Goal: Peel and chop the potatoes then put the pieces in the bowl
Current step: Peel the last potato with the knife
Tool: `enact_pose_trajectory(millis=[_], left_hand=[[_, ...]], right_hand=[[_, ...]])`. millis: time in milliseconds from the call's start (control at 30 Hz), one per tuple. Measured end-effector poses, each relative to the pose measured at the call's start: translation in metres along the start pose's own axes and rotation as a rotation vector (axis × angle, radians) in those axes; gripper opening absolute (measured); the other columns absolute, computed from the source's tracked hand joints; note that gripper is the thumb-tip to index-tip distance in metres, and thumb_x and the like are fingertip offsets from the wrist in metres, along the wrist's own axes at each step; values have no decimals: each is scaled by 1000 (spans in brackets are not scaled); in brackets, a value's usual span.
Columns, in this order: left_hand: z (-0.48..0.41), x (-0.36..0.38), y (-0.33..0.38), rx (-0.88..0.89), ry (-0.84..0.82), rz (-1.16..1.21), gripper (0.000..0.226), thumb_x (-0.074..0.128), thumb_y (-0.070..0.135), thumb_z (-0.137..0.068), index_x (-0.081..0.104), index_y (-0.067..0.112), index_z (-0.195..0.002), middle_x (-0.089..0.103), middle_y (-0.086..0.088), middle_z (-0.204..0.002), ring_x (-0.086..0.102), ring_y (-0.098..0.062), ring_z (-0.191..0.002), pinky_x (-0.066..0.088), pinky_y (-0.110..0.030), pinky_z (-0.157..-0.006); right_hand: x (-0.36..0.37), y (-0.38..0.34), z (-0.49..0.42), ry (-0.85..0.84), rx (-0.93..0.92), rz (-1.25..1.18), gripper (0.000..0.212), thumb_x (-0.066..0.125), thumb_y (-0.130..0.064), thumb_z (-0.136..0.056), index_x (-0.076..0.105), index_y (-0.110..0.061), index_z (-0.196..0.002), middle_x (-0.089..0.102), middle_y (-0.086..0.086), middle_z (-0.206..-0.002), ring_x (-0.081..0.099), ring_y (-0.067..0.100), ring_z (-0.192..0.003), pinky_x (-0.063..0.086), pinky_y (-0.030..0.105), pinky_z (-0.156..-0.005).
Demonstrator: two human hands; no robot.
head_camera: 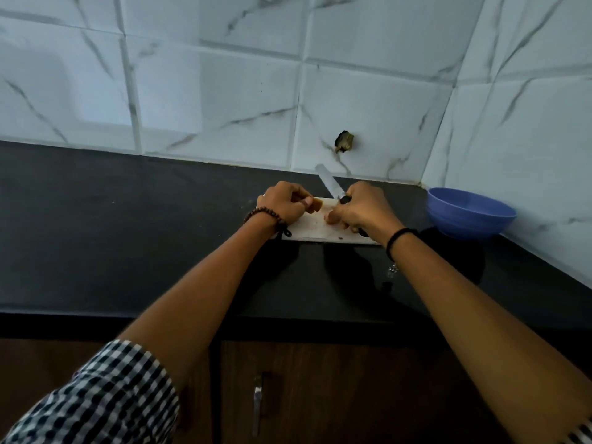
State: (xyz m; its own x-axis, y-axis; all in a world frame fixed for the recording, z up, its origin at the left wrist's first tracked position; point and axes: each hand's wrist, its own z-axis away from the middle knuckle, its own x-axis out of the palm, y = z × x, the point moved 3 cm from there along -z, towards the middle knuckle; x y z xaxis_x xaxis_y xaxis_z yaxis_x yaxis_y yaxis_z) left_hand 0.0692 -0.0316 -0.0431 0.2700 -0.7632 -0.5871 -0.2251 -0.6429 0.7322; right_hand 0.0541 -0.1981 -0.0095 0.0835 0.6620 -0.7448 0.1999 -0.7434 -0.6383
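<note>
Peeling, I judge: my left hand pinches the potato, my right hand grips the knife; next, steady chopping.

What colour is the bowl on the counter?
The bowl is blue; the head view, the only one, shows it clearly at the right.

The black counter is looking like matt stone, gleaming faintly below the right hand. Beyond the hands, veined wall tiles are shining glossy. The knife is glinting with bare metal. The bowl, right of the hands, is looking like smooth plastic. At the left hand, the potato is showing a dull brown surface, the bracelet wooden beads.
</note>
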Motion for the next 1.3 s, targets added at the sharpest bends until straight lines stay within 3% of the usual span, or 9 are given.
enact_pose_trajectory(millis=[133,267,333,433,567,633,867,1100,1300], left_hand=[[-1,0,0,-14,-8,21,17,63,33,-89,65,35,-72,73,18,-82,66,-3,-95,48,-38,-99],[2,0,5,-26,-13,-173,15,58,40,-90,66,35,-79,69,14,-105,58,-12,-108,29,-33,-96],[3,2,7,-32,-38,-219,13,56,41,-90,68,36,-90,67,10,-111,55,-16,-112,23,-40,-95],[2,3,7,-46,-59,-220,15,54,39,-91,66,36,-99,67,8,-111,54,-18,-114,18,-48,-107],[2,4,9,-24,-61,-246,11,51,41,-93,61,39,-93,62,14,-94,55,-15,-110,17,-49,-108],[2,5,9,-8,-70,-276,10,50,43,-93,59,40,-90,63,14,-99,55,-14,-111,17,-50,-106],[1,7,9,19,-33,-325,19,52,43,-93,64,36,-107,65,11,-113,56,-15,-113,23,-46,-102],[3,7,10,47,-21,-336,20,57,47,-90,67,40,-106,65,14,-112,56,-13,-112,25,-43,-99],[2,9,10,69,-38,-366,20,57,46,-90,68,39,-106,66,15,-110,56,-13,-112,23,-40,-93]], right_hand=[[-5,-3,-23,69,10,-28,28,84,-11,-75,65,-4,-94,67,6,-68,54,10,-40,36,16,-33],[3,-14,-47,84,-31,1,30,83,-7,-74,67,-1,-98,71,12,-87,65,15,-59,47,20,-46],[12,-18,-54,37,-36,39,30,82,-4,-72,69,0,-98,71,15,-94,65,19,-65,49,23,-51],[23,-17,-57,-61,-39,97,31,84,-2,-67,71,2,-94,71,20,-92,60,22,-62,46,26,-47],[15,-14,-54,29,-47,74,28,81,-19,-80,65,-1,-95,67,15,-89,55,17,-54,41,23,-42],[6,-11,-45,93,-68,31,23,77,-22,-85,62,-5,-91,65,13,-81,51,15,-45,37,19,-37],[3,0,-8,-58,9,-110,14,75,-9,-84,66,-5,-93,63,6,-61,46,6,-34,34,19,-35],[13,7,-12,29,1,-54,21,74,-20,-86,65,-6,-98,68,12,-91,56,17,-58,41,24,-42],[11,3,-13,31,-50,1,16,71,-15,-87,64,-5,-98,69,14,-91,59,17,-58,40,20,-37]])
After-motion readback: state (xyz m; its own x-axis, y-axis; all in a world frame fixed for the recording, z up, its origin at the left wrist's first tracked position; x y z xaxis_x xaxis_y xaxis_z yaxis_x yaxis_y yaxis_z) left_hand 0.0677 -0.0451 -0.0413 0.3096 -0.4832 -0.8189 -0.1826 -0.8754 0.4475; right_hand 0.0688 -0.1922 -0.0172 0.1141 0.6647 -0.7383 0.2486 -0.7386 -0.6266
